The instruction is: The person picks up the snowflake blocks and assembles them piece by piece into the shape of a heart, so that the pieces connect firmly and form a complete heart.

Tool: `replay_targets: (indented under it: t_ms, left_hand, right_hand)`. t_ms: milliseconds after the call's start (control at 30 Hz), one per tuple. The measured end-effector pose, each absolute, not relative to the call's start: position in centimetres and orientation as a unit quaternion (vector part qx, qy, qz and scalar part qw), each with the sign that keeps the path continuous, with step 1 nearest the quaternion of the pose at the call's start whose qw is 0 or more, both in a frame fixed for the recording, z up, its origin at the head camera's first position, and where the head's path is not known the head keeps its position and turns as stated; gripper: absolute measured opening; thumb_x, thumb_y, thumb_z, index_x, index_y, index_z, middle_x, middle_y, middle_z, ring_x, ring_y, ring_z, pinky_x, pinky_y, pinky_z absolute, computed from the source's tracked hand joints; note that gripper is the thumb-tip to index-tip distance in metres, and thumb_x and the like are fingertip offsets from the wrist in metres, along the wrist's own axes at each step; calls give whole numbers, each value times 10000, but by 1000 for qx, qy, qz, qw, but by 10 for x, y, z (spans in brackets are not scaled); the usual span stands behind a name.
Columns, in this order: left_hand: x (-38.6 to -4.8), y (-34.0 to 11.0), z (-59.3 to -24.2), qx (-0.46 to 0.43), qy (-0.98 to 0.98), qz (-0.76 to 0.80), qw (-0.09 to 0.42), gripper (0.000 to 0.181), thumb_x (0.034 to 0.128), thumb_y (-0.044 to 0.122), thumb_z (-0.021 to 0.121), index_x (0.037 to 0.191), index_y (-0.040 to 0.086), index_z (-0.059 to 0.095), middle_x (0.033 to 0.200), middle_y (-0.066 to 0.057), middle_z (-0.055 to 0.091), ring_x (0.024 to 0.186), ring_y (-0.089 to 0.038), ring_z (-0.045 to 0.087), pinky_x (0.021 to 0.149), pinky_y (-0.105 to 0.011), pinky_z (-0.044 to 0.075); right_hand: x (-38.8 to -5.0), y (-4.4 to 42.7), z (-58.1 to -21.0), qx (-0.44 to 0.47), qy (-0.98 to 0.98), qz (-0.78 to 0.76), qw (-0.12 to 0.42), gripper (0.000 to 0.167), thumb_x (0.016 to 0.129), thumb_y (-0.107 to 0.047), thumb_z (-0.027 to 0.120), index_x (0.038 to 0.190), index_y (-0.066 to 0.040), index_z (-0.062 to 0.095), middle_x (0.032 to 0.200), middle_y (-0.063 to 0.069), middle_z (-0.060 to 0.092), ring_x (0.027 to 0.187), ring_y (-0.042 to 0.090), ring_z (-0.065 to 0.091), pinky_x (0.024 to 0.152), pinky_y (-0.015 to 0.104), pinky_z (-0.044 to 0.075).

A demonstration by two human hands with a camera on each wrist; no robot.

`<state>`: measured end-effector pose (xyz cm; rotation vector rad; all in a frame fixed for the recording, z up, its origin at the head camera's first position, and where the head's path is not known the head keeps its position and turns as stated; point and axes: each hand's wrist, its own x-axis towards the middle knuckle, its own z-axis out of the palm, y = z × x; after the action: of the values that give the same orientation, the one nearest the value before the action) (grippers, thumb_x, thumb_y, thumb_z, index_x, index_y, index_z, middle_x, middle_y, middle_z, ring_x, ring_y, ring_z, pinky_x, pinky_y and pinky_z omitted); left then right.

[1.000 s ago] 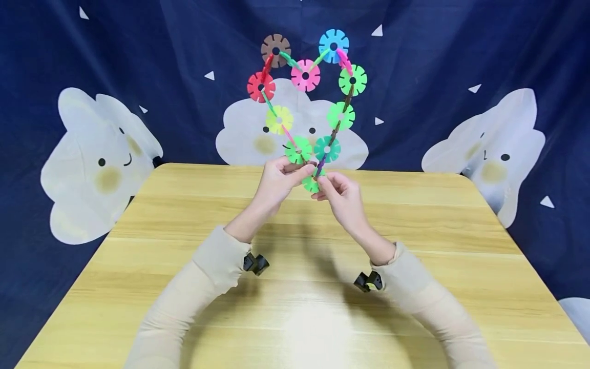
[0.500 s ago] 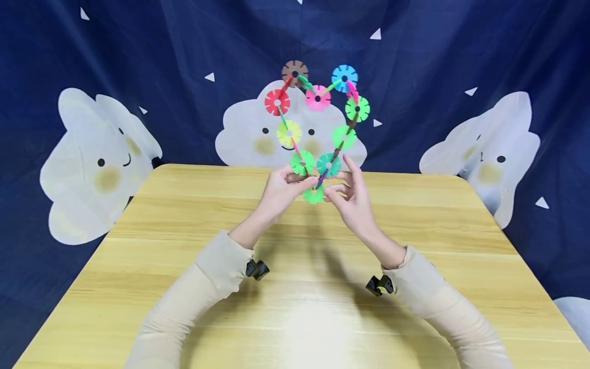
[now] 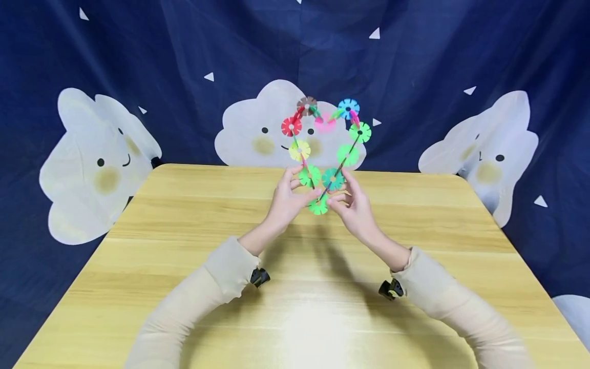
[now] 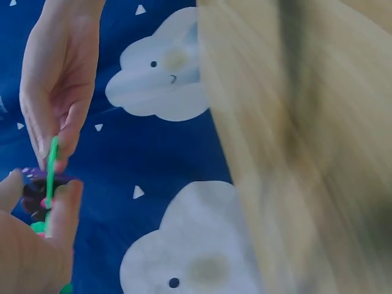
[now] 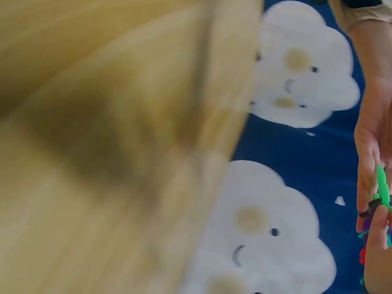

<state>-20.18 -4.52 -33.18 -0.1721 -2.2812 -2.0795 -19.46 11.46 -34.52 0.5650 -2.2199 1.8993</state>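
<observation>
In the head view, interlocking notched plastic discs form a heart-shaped outline (image 3: 359, 132), held upright above the table. Brown and blue discs top its two lobes, with a pink disc in the dip between. Its lower point is a green disc (image 3: 318, 206). My left hand (image 3: 285, 204) pinches the lower left side beside that disc, thumb toward me. On the other side, my right hand (image 3: 357, 212) grips near the teal disc (image 3: 333, 179), thumb at the bottom disc. In the left wrist view the green disc (image 4: 52, 165) shows edge-on between both hands. Some fingertips are hidden behind the discs.
A wooden table (image 3: 295, 287) spreads beneath the forearms. Behind it hangs a dark blue curtain (image 3: 184, 41) with white triangles and smiling clouds. Each sleeve cuff carries a small black camera (image 3: 260, 277).
Both hands have lowered the heart and shifted it slightly right, and its upper part now looks tipped farther away. My right hand briefly loosened, spread its fingers, then settled along the lower right side.
</observation>
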Motion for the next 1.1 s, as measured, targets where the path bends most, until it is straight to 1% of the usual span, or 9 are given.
replay_targets:
  t_ms: [67, 200, 300, 367, 500, 633, 733, 867, 1100]
  left_hand:
    - [-203, -46, -339, -59, -752, -656, -6, 711, 744, 85, 744, 1344, 111, 364, 1273, -164, 485, 1086, -257, 537, 793, -327, 512]
    - [-204, -45, -362, -63, -788, -609, -64, 864, 677, 53, 788, 1375, 109, 282, 1351, -217, 399, 944, -280, 609, 792, -338, 510]
    - [-202, -44, -379, -65, -811, -574, -87, 910, 651, 63, 805, 1373, 94, 252, 1351, -239, 376, 864, -243, 621, 759, -331, 516]
    - [-201, -43, -387, -68, -824, -555, -93, 911, 651, 85, 810, 1365, 78, 242, 1313, -239, 402, 801, -232, 620, 725, -322, 516]
    - [-200, -42, -401, -80, -860, -496, -92, 920, 647, 163, 822, 1350, 22, 245, 1120, -194, 529, 740, -203, 570, 639, -275, 484]
    - [-199, -43, -414, -85, -884, -448, -103, 922, 646, 229, 823, 1338, -29, 271, 935, -122, 578, 770, -187, 533, 599, -244, 450]
    - [-199, -44, -420, -86, -886, -440, -116, 915, 646, 225, 823, 1333, -50, 283, 908, -119, 574, 788, -208, 546, 613, -250, 464]
    - [-200, -45, -426, -84, -886, -436, -133, 927, 635, 214, 828, 1337, -55, 285, 958, -144, 582, 834, -235, 564, 676, -280, 493]
    - [-201, -47, -431, -93, -894, -406, -166, 919, 625, 166, 833, 1334, -52, 290, 956, -137, 563, 862, -250, 545, 765, -342, 481]
  right_hand:
    - [-195, 120, -350, 181, -758, 624, 52, 711, 811, 141, 549, 1419, 41, 193, 1033, 271, 513, 717, -40, 584, 661, 170, 497]
    - [-195, 128, -364, 143, -789, 596, -28, 737, 832, 89, 550, 1441, 1, 144, 1127, 225, 441, 756, 21, 583, 713, 216, 510]
    - [-194, 132, -377, 119, -810, 569, -80, 756, 846, 47, 560, 1450, -12, 108, 1159, 192, 397, 782, 88, 581, 749, 280, 512]
    - [-194, 132, -386, 109, -819, 553, -102, 768, 845, 33, 568, 1448, -2, 94, 1125, 200, 433, 772, 115, 577, 742, 323, 507]
    - [-194, 133, -400, 102, -832, 530, -129, 800, 820, 42, 586, 1439, 26, 80, 1064, 206, 477, 716, 129, 557, 648, 319, 484]
    - [-195, 133, -408, 102, -849, 495, -153, 843, 787, 27, 636, 1432, 40, 93, 1056, 177, 462, 708, 146, 546, 609, 282, 467]
    - [-195, 134, -412, 110, -865, 463, -162, 861, 771, -11, 678, 1422, 58, 119, 998, 183, 511, 726, 180, 560, 620, 281, 481]
    - [-197, 134, -419, 126, -886, 418, -156, 846, 762, -79, 714, 1394, 95, 178, 959, 179, 557, 779, 216, 557, 635, 284, 483]
    - [-195, 135, -430, 129, -900, 384, -162, 859, 732, -138, 753, 1352, 141, 226, 916, 156, 569, 801, 216, 551, 696, 298, 496]
